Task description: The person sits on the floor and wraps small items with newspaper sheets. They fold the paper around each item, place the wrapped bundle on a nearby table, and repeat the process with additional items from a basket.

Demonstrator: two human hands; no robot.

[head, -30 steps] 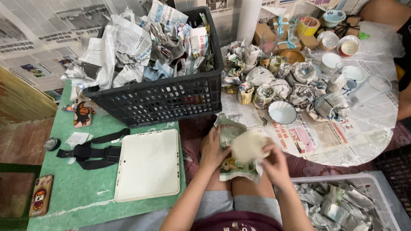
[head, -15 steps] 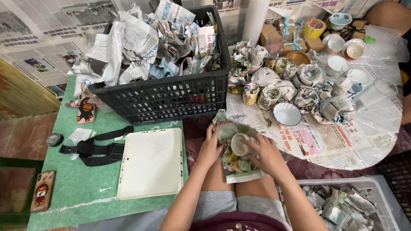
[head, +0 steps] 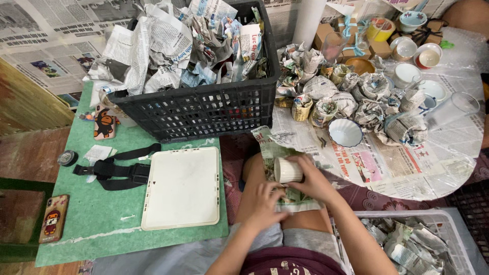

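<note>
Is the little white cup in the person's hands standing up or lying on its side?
Lying on its side. The small white ribbed cup rests sideways on the newspaper sheet, under the right hand.

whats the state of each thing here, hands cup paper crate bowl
small white ribbed cup: on its side on the sheet
newspaper sheet: spread over the lap, partly folded
left hand: pressing the sheet
right hand: on the cup
black plastic crate: full of crumpled paper
white fluted bowl: unwrapped, upright

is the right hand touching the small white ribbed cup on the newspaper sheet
Touching. The head view shows the right hand with fingers laid over the small white ribbed cup, no gap, above the crumpled newspaper sheet.
</note>
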